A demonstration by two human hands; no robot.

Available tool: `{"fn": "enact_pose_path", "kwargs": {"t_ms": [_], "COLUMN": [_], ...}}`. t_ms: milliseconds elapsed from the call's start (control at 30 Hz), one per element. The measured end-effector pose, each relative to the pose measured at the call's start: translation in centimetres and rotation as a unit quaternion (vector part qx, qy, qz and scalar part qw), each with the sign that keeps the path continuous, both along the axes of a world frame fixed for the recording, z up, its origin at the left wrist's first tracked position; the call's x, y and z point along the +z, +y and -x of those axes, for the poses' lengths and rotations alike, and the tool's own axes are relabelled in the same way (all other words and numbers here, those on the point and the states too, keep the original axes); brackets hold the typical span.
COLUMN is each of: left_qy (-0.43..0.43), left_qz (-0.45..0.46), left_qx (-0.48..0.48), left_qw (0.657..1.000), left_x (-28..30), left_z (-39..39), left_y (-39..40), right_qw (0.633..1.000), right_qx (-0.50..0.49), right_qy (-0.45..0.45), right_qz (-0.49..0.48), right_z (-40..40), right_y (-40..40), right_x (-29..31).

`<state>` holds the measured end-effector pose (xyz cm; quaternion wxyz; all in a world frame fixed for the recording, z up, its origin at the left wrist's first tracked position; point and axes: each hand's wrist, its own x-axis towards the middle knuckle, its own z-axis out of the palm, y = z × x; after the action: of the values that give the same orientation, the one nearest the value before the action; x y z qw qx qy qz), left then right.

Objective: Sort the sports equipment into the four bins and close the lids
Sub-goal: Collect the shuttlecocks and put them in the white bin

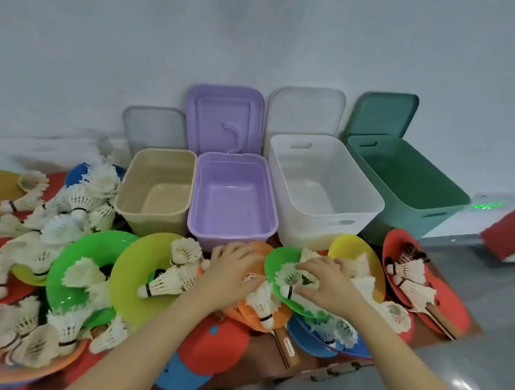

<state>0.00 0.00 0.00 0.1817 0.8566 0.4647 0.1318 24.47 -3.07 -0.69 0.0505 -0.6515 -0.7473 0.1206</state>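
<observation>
- Four empty plastic bins (234, 193), lids open, mid-frame; sorting barely begun.
- Left hand (231, 271), fingers spread, rests on orange disc (256, 311).
- Right hand (326, 280) grasps white feathered shuttlecock (290, 278), lower centre.
- Next, likely: lift it into a bin.

A pale grey wall (259, 31) fills the upper frame. At right, a white device (485, 206) with a green light sits above grey floor (479, 370).
</observation>
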Motion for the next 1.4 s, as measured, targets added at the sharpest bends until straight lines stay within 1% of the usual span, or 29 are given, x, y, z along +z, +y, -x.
{"fn": "enact_pose_path", "kwargs": {"t_ms": [67, 100, 133, 233, 267, 300, 333, 400, 467, 533, 633, 733, 833, 933, 1033, 1100, 1167, 1300, 1400], "left_qy": [0.012, 0.020, 0.040, 0.016, 0.011, 0.014, 0.026, 0.025, -0.035, -0.088, -0.127, -0.176, -0.239, -0.308, -0.330, -0.334, -0.318, -0.219, -0.189], "left_qz": [-0.016, -0.044, -0.063, -0.095, -0.070, -0.028, -0.009, -0.016, -0.033, -0.040, -0.059, -0.054, -0.042, -0.016, -0.038, -0.052, -0.053, -0.001, 0.015], "left_qx": [-0.015, -0.018, -0.010, 0.020, 0.039, 0.051, 0.055, 0.049, 0.072, 0.106, 0.126, 0.152, 0.175, 0.208, 0.220, 0.215, 0.205, 0.166, 0.145], "left_qw": [1.000, 0.999, 0.997, 0.995, 0.997, 0.998, 0.998, 0.998, 0.996, 0.990, 0.982, 0.971, 0.954, 0.928, 0.917, 0.916, 0.924, 0.962, 0.971], "left_x": [-0.7, -1.3, -1.6, -2.4, -2.3, -2.6, -3.0, -3.4, -3.2, -2.9, -2.6, -1.6, -0.2, 1.3, 2.9, 3.6, 3.7, 1.3, -1.3], "left_z": [-0.7, -1.0, -1.3, -2.2, -2.5, -2.8, -2.9, -3.2, -3.7, -4.0, -4.4, -4.5, -4.4, -4.2, -4.2, -4.1, -3.7, -2.8, -1.7], "left_y": [-1.0, -1.4, -1.7, -2.1, -2.2, -2.4, -2.6, -2.8, -3.1, -3.2, -3.6, -3.7, -3.5, -3.1, -2.2, -1.3, -0.3, 0.6, 0.2], "right_qw": [0.998, 0.996, 0.995, 0.995, 0.994, 0.993, 0.993, 0.992, 0.991, 0.987, 0.980, 0.971, 0.958, 0.944, 0.932, 0.930, 0.934, 0.947, 0.955], "right_qx": [0.041, 0.056, 0.064, 0.078, 0.093, 0.100, 0.107, 0.104, 0.078, 0.058, 0.058, 0.045, 0.034, 0.030, 0.038, 0.041, 0.036, 0.021, 0.027], "right_qy": [-0.051, -0.067, -0.073, -0.057, -0.052, -0.042, -0.035, -0.013, 0.036, 0.086, 0.134, 0.182, 0.223, 0.256, 0.272, 0.268, 0.246, 0.209, 0.189], "right_qz": [0.021, 0.022, 0.016, -0.006, -0.028, -0.037, -0.044, -0.066, -0.103, -0.121, -0.132, -0.151, -0.179, -0.208, -0.237, -0.248, -0.254, -0.245, -0.227], "right_z": [-0.4, -0.6, -0.7, -0.4, -0.5, -0.6, -0.7, -0.8, -1.1, -1.5, -2.0, -2.3, -2.4, -2.5, -2.4, -2.3, -2.1, -1.9, -1.7], "right_y": [-0.4, -0.6, -0.7, -0.6, -0.6, -0.7, -0.8, -1.1, -1.2, -1.2, -1.1, -0.9, -0.6, -0.2, 0.7, 1.4, 2.0, 2.9, 3.0], "right_x": [-0.5, -1.2, -1.5, -2.2, -2.5, -2.7, -2.9, -3.2, -3.2, -2.7, -2.1, -0.9, 0.0, 0.5, 1.3, 1.8, 2.0, 1.6, 0.6]}}
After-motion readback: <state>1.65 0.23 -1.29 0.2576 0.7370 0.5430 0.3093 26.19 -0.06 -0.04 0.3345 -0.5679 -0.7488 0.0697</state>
